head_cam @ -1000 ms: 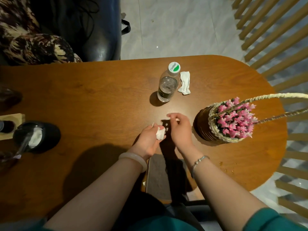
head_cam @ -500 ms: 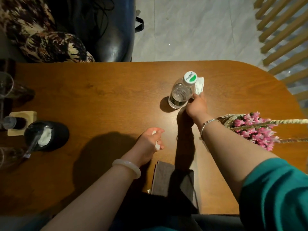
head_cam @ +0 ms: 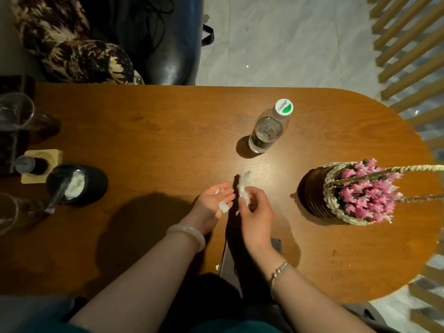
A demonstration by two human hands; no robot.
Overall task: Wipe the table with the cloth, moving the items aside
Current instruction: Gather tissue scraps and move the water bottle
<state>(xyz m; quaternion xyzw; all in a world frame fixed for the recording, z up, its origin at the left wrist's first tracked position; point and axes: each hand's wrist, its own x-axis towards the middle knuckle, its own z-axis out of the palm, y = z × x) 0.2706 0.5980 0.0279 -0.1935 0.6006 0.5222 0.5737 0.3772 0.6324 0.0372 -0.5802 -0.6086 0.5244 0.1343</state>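
Over the front middle of the brown wooden table [head_cam: 168, 131], my right hand [head_cam: 255, 212] pinches a crumpled white tissue [head_cam: 243, 186]. My left hand [head_cam: 212, 200] lies palm up just to its left, fingers apart, with a small white paper scrap [head_cam: 223, 207] resting on the fingers. A folded dark cloth [head_cam: 276, 245] lies at the table's near edge, mostly hidden under my right forearm. A clear water bottle [head_cam: 266, 131] with a green and white cap stands behind the hands.
A woven basket of pink flowers [head_cam: 353, 195] with a long handle stands at the right. At the left are a black bowl [head_cam: 77, 183] holding white paper, a small bottle on a wooden coaster [head_cam: 39, 164] and clear glasses [head_cam: 14, 111]. Crumbs [head_cam: 341, 260] lie near the front right edge.
My right hand picked up the white tissue beside the bottle and brought it back to my left hand, which turned palm up and opened.
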